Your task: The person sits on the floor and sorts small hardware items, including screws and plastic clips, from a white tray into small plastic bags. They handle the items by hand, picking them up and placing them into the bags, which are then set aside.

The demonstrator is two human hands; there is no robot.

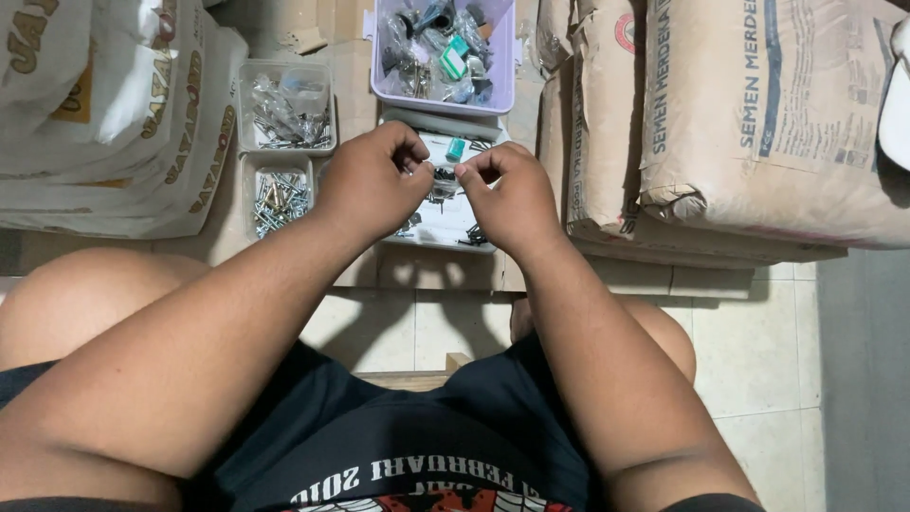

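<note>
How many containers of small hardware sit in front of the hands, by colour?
Clear plastic trays of screws: 2
Lilac bin of bagged parts: 1
White tray under the hands: 1
Total: 4

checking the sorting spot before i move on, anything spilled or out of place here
Nothing spilled. Both hands, left hand and right hand, pinch small dark hardware over the white tray. Screws stay inside the two clear containers, and the purple bin sits upright.
</note>
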